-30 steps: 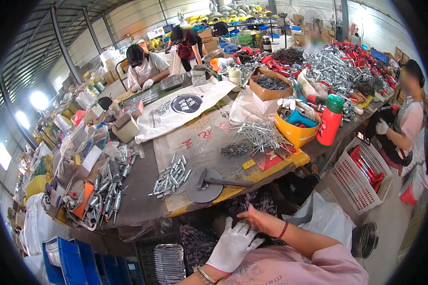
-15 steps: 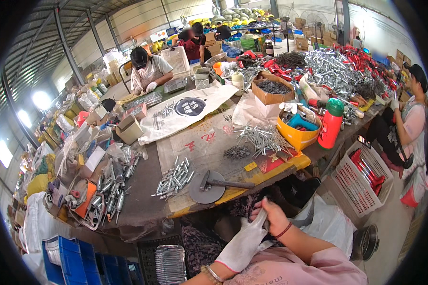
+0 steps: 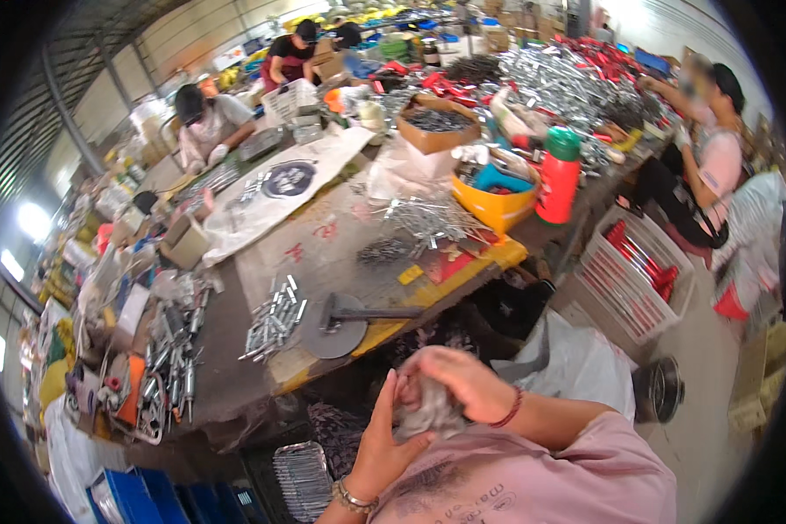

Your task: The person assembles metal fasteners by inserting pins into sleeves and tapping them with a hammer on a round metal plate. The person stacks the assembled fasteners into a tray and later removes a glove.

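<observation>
A greyish-white work glove is bunched up between my two hands, close to my chest. My bare left hand cups it from the left, its thumb along the lower side. From above and the right, my right hand closes over the same glove, partly covering it. Both hands are bare. On the table's near edge, beyond my hands, a hammer rests on a round grey metal disc. Short metal tubes lie in a small heap just left of the disc.
Thin rods, a yellow tub and a red flask with a green lid stand farther back. A pale crate of red-handled tools sits at the right. Blue bins are low at the left. Co-workers sit around the table.
The glove has come off my left hand and is now crumpled between both hands. My view has shifted, so the table appears farther left and higher.
</observation>
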Available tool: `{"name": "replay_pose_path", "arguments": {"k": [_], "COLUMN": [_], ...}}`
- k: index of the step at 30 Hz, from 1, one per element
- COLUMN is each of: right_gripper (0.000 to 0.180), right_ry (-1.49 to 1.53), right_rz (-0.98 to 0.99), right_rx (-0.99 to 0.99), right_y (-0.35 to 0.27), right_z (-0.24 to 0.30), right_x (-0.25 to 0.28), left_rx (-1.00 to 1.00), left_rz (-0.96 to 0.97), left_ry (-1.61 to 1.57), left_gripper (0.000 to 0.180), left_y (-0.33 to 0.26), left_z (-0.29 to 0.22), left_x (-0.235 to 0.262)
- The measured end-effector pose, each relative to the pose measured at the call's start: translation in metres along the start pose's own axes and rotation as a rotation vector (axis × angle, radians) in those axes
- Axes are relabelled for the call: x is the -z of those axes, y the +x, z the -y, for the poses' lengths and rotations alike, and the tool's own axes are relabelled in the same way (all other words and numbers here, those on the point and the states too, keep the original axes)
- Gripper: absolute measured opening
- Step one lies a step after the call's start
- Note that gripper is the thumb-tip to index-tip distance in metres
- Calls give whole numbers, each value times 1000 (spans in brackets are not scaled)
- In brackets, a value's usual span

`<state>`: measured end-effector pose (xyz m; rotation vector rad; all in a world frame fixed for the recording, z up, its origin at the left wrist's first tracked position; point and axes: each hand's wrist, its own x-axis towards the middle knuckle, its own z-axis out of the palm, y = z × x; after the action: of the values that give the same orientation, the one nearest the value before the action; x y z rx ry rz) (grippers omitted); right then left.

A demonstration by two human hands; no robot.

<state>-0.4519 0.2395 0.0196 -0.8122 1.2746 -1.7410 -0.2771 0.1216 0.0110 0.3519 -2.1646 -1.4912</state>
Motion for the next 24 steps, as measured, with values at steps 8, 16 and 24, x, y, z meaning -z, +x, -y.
{"name": "replay_pose_path", "arguments": {"k": [8,16,24], "right_gripper": [79,27,44], "right_ry": [-455,-722,-1071], "right_rz": [28,-282,-520], "right_rx": [67,347,868], "right_y": [-3,38,62], "right_z": [-43,14,130], "right_x": [6,39,80], "left_rx": [355,182,-235], "left_rz": [-39,107,-552], "left_ry": [-178,-68,12], "left_gripper": [73,90,37], "left_y": [8,8,-3], "left_z": [34,0,-75], "left_x": [4,33,126]}}
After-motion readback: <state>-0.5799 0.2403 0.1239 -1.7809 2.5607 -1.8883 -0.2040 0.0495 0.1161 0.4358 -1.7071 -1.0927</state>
